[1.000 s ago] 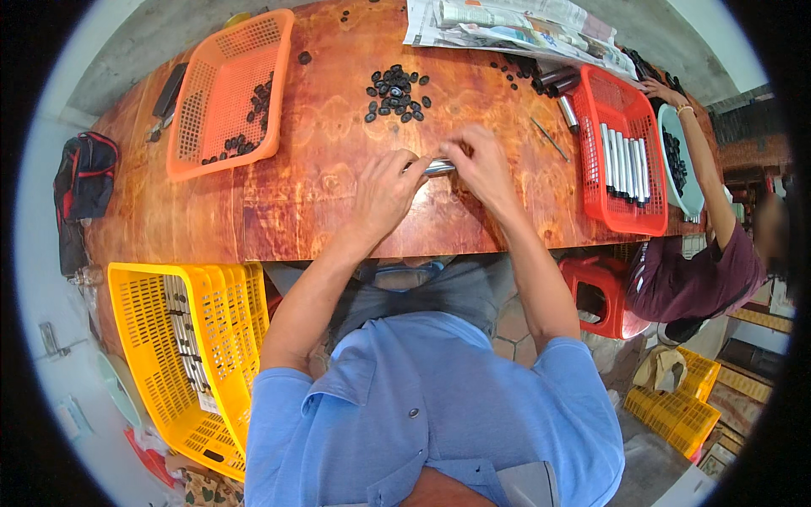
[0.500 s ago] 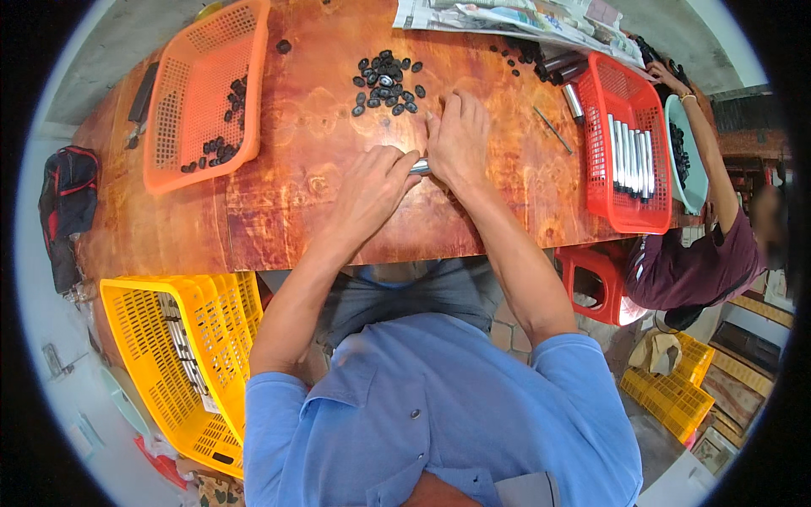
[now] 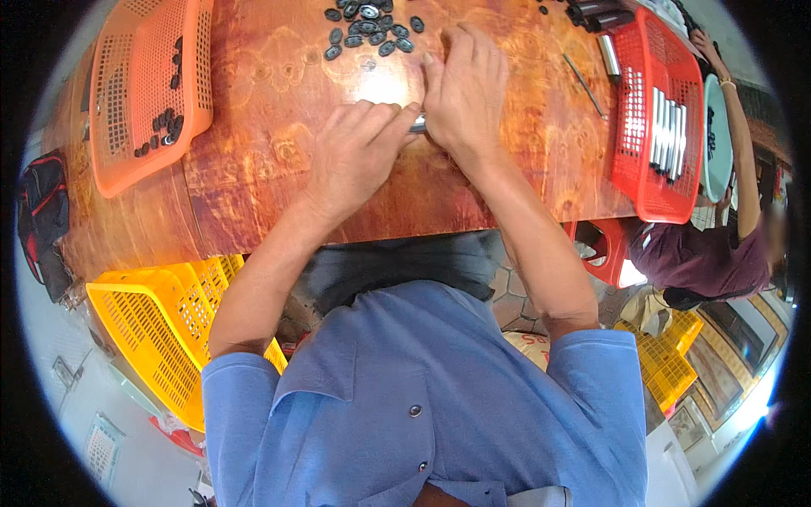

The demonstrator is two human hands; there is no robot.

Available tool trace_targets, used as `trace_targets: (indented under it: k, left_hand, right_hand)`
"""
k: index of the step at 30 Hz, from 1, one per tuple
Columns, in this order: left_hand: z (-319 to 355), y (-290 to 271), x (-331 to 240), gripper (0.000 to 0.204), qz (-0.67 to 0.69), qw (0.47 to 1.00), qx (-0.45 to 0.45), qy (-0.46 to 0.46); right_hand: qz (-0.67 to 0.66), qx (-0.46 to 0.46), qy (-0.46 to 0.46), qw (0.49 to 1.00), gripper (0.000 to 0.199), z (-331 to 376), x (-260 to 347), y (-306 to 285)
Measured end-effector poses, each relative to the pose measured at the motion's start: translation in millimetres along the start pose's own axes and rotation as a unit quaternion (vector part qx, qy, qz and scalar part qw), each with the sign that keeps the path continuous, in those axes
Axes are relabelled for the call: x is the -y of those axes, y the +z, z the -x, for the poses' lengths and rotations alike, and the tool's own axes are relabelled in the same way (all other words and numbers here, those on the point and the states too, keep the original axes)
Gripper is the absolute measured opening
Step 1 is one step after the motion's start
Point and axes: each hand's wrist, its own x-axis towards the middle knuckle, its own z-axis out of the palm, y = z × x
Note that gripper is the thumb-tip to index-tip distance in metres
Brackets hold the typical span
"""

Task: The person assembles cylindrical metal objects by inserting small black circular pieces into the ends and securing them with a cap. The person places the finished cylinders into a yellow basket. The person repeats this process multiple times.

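Above the near part of the table, my left hand (image 3: 359, 148) is closed around a short shiny metal tube (image 3: 418, 124). Only a small stretch of the tube shows between my hands. My right hand (image 3: 465, 97) meets its other end at the palm, with thumb raised and fingers bent forward together; that end is hidden. Just beyond my hands lies a loose cluster of small oval black plastic plugs (image 3: 387, 48) on the wooden table (image 3: 279, 160).
An orange basket (image 3: 203, 84) with some black pieces stands left. On the right are a red basket (image 3: 629, 160) of metal tubes, a thin rod (image 3: 585, 86) and a pale green basin (image 3: 720, 152). Another person's arm (image 3: 745, 160) reaches past it. Yellow crates (image 3: 139, 317) sit lower left.
The view has shifted, so the table and plugs sit higher in the picture. Both hands stay together at the tube, and less of its metal shows between them.
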Motion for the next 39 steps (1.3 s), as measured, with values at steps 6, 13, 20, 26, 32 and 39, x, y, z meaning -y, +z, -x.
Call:
trace_targets:
  k: [6, 13, 20, 26, 32, 39]
  left_hand:
    - [-14, -7, -2, 0.034, 0.014, 0.998, -0.053, 0.022]
    - [-13, -5, -6, 0.033, 0.003, 0.998, -0.058, 0.016]
    - [-12, -3, -1, 0.03, -0.007, 0.999, -0.033, 0.02]
    - [-17, -7, -5, 0.034, -0.038, 0.998, -0.034, 0.026]
    - [-20, -11, -11, 0.036, 0.011, 0.996, -0.063, -0.062]
    - [-17, -32, -27, 0.028, 0.643, 0.629, -0.077, -0.429]
  right_hand:
    - [0.016, -0.012, -0.002, 1.0, 0.044, -14, -2, -2]
    - [0.024, -0.004, 0.005, 1.0, 0.045, -11, -2, -2]
    - [0.038, 0.0, -0.002, 0.999, 0.047, -11, -2, 4]
    - [-0.015, -0.058, 0.024, 0.998, 0.045, -14, -1, 0]
    - [-0.293, -0.105, 0.137, 0.941, 0.046, -17, -8, -2]
    - [-0.329, -0.109, 0.146, 0.926, 0.037, -15, -12, -2]
